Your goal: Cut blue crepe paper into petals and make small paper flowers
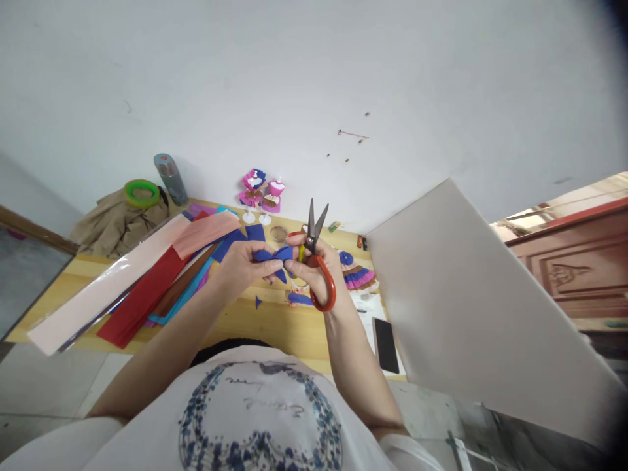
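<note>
White board (471, 294): leans at your right, over the table's edge.
Wooden table (275, 327): runs below your hands.
Coloured paper sheets (147, 281): pink, red, brown and blue, fanned out to your left.
Brown cloth (112, 226): heaped at the far left corner, with a green ring (142, 191) on top.
Your left hand (240, 261): fingers pinched shut on the blue paper piece (272, 255).
Your right hand (318, 268): closed through the red handle of the scissors (316, 252), blades apart and pointing up, fingertips touching the same paper.
Phone (386, 345): lies flat near your right forearm.
Blue paper piece: held above the table, between both hands.
</note>
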Motion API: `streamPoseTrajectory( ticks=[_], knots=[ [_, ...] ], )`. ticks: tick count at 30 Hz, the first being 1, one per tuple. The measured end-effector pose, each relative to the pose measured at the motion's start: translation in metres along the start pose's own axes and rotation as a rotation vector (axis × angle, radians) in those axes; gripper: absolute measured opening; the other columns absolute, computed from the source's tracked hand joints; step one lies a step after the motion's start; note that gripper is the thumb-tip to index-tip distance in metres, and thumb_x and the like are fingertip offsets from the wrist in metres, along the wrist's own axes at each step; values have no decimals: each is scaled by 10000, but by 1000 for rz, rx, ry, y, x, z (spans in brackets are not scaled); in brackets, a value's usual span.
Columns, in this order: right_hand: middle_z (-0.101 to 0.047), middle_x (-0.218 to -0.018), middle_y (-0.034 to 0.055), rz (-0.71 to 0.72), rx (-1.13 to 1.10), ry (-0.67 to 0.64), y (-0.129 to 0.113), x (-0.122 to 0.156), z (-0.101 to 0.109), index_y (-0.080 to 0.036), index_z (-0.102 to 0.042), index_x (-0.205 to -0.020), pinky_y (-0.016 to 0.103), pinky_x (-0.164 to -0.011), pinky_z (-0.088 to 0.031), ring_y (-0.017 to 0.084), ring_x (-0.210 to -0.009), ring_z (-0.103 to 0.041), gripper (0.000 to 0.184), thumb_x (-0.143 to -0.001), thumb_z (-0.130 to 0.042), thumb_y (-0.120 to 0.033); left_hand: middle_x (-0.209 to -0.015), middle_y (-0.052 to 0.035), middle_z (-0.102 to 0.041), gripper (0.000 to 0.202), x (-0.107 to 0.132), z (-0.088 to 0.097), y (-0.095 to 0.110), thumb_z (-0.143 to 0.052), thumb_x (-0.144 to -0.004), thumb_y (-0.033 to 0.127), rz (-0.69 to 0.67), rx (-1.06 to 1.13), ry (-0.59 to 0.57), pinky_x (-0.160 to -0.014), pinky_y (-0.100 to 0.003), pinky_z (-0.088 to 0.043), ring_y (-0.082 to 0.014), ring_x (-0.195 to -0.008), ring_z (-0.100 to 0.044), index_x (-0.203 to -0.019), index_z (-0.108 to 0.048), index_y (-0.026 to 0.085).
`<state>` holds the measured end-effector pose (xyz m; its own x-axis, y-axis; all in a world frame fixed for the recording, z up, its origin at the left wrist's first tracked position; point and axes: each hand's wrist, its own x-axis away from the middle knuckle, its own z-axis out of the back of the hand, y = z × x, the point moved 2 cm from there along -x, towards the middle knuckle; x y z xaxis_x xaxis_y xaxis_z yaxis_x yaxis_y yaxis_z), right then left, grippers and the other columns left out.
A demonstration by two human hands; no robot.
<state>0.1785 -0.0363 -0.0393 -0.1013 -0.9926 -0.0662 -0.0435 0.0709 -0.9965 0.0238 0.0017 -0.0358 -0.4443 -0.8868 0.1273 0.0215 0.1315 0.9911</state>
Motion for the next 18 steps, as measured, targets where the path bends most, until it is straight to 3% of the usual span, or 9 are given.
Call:
streamPoseTrajectory(
  ticks=[7,18],
  knots=[
    [-573,-696,-39,9,-5,-52,-3,-2,2,-185,-658,-956,250,-589,-432,110,-608,-523,349,-645,-808,-229,-538,-10,-638,86,4,0,9,-772,-625,204,75,37,-119,-488,-236,-448,-134,-510,-560,-660,-705,162],
    [-544,-707,-36,36,45,-57,-9,-2,2,-187,-671,-956,243,-577,-415,106,-613,-488,332,-654,-798,-245,-589,-40,-644,167,-5,5,-14,-744,-676,293,111,168,-224,-530,-250,-481,-128,-533,-575,-650,-672,145]
  ],
)
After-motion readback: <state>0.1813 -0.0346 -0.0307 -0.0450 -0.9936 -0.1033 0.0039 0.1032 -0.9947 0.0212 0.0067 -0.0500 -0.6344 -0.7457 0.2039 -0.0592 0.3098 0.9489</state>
